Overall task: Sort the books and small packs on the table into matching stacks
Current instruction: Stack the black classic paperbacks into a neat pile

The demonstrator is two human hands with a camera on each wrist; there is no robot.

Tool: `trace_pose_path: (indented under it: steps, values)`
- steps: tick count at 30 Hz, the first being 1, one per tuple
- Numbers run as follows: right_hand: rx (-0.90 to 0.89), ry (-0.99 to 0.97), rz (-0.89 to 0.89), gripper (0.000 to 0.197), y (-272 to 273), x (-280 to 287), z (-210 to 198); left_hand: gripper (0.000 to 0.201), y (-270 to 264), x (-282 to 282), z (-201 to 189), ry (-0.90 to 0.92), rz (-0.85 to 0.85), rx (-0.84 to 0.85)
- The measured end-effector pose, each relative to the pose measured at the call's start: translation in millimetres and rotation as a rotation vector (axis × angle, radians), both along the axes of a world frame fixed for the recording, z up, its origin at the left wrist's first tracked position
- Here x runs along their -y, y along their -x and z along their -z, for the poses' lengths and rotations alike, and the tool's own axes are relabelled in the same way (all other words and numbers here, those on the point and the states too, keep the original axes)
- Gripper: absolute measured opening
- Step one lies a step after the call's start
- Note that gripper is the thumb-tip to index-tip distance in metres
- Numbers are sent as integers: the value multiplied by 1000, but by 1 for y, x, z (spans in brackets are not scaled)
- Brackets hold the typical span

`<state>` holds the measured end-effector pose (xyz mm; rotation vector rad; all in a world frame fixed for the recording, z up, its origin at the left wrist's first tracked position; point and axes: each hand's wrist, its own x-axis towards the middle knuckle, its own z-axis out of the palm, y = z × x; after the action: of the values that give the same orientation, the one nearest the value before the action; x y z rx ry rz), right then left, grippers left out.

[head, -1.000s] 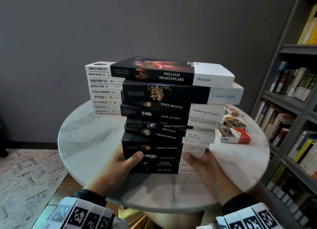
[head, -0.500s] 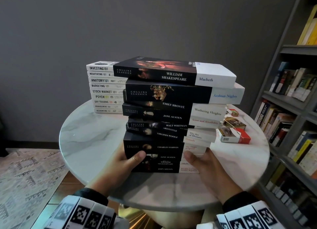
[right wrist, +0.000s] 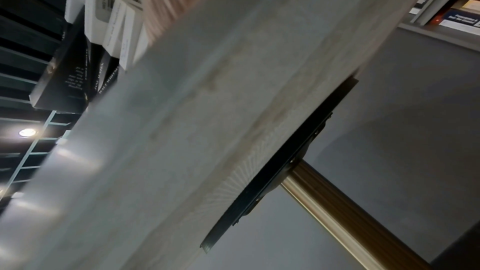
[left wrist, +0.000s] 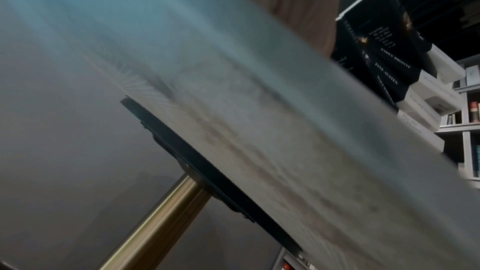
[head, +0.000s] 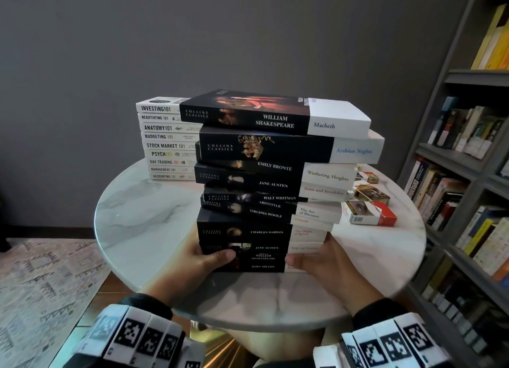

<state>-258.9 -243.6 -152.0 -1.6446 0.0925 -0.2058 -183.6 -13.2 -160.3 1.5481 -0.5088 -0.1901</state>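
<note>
A tall, uneven stack of black-spined Collins Classics books (head: 264, 175) stands at the front middle of the round marble table (head: 143, 216). My left hand (head: 198, 260) grips the left end of its lowest books, thumb across the spines. On the other end my right hand (head: 327, 263) holds the same books, its thumb on the white part of the spines. Behind on the left is a neat stack of white "101" books (head: 162, 144). Three small packs lie at the right: a red-and-white pack (head: 371, 216), a gold pack (head: 371, 194) and a red pack (head: 367, 176). Both wrist views look up past the table edge at the black stack (left wrist: 384, 48) (right wrist: 78, 69).
A grey bookshelf (head: 462, 161) full of books stands close on the right of the table. A plain grey wall is behind. A patterned rug (head: 41, 279) covers the floor at the left. The table's brass pedestal (left wrist: 155, 223) is under its middle.
Both hands stay on the bottom books of the black stack. The stack has shifted only very slightly on the table.
</note>
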Motion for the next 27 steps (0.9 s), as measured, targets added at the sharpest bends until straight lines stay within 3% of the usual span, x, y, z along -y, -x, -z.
trace_pose_path:
  steps: [6, 10, 16, 20, 27]
  values:
    - [33, -24, -37, 64, 2, -1, -1, 94, 1, 0, 0, 4, -12, -2]
    - [99, -10, -16, 89, 3, -4, -4, 91, 8, 3, -7, 50, -36, 69]
    - [239, 5, 41, 101, 9, -11, -22, 104, 8, 5, -37, 192, -74, 228]
    - [287, -107, 92, 101, 11, -17, -24, 76, 7, 13, -48, 169, -83, 218]
    - [287, -2, 86, 94, 13, -18, -24, 46, 6, 10, -43, 175, -86, 194]
